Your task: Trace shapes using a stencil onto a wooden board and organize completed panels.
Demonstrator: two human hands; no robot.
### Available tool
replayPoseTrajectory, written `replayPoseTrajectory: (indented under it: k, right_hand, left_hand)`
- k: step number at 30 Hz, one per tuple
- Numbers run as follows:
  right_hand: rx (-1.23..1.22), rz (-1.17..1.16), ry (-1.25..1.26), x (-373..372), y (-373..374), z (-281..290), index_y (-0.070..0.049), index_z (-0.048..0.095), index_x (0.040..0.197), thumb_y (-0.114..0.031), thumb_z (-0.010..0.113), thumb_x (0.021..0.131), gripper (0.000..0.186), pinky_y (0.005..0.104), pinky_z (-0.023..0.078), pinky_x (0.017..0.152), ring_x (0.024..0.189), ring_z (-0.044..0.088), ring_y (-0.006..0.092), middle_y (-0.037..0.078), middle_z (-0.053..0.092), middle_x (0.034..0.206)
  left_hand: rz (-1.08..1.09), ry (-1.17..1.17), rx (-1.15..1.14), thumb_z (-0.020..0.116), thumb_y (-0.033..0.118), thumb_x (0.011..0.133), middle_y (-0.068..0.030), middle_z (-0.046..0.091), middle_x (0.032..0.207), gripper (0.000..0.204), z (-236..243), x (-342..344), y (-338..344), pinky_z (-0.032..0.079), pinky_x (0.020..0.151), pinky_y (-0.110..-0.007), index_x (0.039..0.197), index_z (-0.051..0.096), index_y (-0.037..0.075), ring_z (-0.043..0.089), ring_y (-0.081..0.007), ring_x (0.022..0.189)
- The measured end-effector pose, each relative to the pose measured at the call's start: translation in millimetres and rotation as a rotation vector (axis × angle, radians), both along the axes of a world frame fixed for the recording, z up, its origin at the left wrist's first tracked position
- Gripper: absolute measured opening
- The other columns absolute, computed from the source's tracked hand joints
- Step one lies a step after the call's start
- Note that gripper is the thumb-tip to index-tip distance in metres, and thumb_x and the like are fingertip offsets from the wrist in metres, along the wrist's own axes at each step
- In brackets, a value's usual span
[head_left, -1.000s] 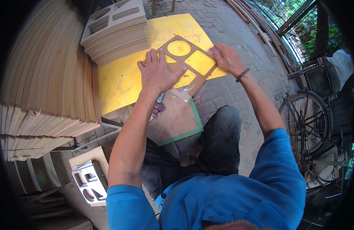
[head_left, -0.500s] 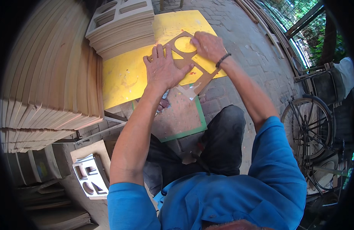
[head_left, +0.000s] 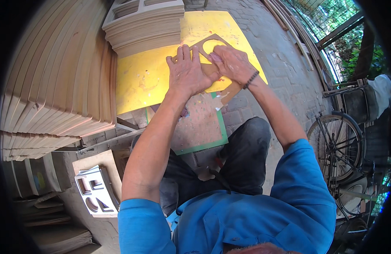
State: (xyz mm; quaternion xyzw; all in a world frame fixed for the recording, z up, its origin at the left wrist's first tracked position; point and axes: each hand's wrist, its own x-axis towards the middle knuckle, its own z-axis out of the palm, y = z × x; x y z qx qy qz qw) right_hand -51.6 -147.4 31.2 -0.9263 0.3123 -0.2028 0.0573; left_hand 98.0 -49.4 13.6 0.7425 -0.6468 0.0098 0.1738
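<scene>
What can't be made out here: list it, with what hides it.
Head view:
Anything inside the right hand: covered by the hand's back.
Part of the brown cut-out panel: under the left hand.
Far end of the panel stack: cut off by the picture's top edge.

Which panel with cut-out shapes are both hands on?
The brown panel on the yellow board, lying beneath the left hand and right hand. No hand touches the pale stack farther left or the white-faced panels at lower left.

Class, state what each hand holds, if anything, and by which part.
The left hand lies spread on the brown cut-out board, not gripping it. The right hand curls over the board's middle; whether it holds something cannot be told.
</scene>
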Motion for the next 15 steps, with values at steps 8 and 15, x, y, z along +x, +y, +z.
replayPoseTrajectory:
  k: [8, 15]
  right_hand:
    - [-0.014, -0.006, -0.002, 0.9, 6.4, -3.0, -0.005, 0.059, 0.090, -0.031, 0.056, 0.099, 0.028, 0.0484, 0.051, 0.073, 0.087, 0.065, 0.0397, 0.017, 0.066, 0.091]
    - [-0.035, -0.100, 0.172, -0.4, -32.3, 1.6, -0.005, 0.062, 0.094, -0.034, 0.057, 0.097, 0.029, 0.0491, 0.051, 0.075, 0.091, 0.066, 0.0398, 0.019, 0.068, 0.094]
  left_hand:
    - [0.027, -0.002, -0.016, 0.058, 0.080, 0.076, -0.0228, 0.038, 0.153, 0.111, -5.8, 1.2, 0.0, 0.026, 0.110, -0.056, 0.150, 0.039, -0.001, 0.031, -0.0321, 0.146]
    - [-0.004, 0.034, -0.024, 0.059, 0.079, 0.076, -0.0214, 0.039, 0.151, 0.109, -4.3, 0.7, -2.3, 0.026, 0.109, -0.055, 0.150, 0.038, 0.002, 0.032, -0.0318, 0.145]
